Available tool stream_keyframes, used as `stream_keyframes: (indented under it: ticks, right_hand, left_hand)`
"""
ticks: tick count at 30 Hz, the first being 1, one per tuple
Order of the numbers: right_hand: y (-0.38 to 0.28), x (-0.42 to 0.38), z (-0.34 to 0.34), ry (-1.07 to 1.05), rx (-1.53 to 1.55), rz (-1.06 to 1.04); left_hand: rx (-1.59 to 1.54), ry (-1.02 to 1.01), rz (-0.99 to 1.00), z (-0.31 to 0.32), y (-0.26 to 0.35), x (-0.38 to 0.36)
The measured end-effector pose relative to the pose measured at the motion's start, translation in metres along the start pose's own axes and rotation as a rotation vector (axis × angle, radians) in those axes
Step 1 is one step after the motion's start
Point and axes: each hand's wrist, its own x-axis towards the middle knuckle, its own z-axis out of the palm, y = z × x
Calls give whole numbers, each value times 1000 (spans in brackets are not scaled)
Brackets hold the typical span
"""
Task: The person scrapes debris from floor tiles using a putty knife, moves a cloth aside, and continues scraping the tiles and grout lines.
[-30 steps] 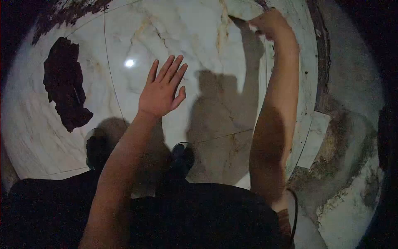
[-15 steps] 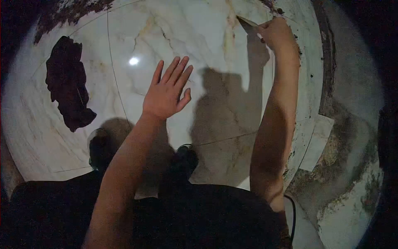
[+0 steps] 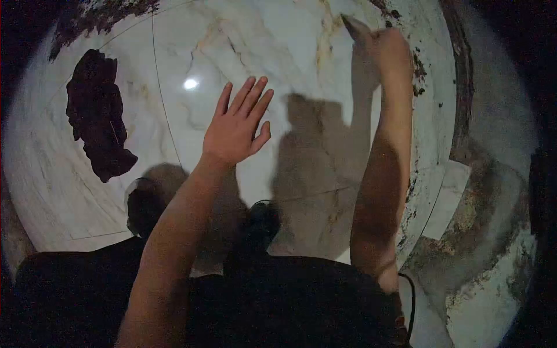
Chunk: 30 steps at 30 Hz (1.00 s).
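My right hand (image 3: pixel 392 51) is closed around a pointed trowel (image 3: pixel 356 31) at the upper right of the marble-look tiles (image 3: pixel 278 43). The blade points up and left, and my fingers hide the handle. Dark crumbs of dirt (image 3: pixel 419 69) lie along the tile edge beside my right wrist. My left hand (image 3: pixel 235 130) is stretched flat with fingers spread, palm down over the middle of the tiles, and it holds nothing. A shadow of my arm and head falls between the two hands.
A crumpled dark cloth (image 3: pixel 96 116) lies on the tiles at left. My shoes (image 3: pixel 145 206) stand at the near side. A loose tile piece (image 3: pixel 448 200) sits at right by rough concrete (image 3: pixel 493 180). A dark cable (image 3: pixel 412 301) runs near my right elbow. Dirt covers the far left edge.
My right hand has shifted slightly right and down, and the trowel's blade has turned to point more upward. My left hand has hardly moved.
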Motion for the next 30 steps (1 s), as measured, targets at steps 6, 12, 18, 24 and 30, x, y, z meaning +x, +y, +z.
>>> stream_keyframes:
  ticks: [6, 12, 18, 24, 30]
  right_hand:
    - [37, 68, -7, 132, -16, -110]
    - [-17, -38, -6, 94, -165, -3]
    - [28, 44, 4, 252, -87, 34]
    - [18, -23, -37, -349, 13, 71]
    - [25, 33, 16, 228, -194, -16]
  left_hand:
    - [-29, -11, -5, -1, 0, -1]
    - [-25, -14, -14, 1, -1, 1]
    - [-40, -7, -1, -2, 1, 0]
    - [-23, -23, -21, 2, -1, 1]
    - [-41, -1, 7, -1, -1, 0]
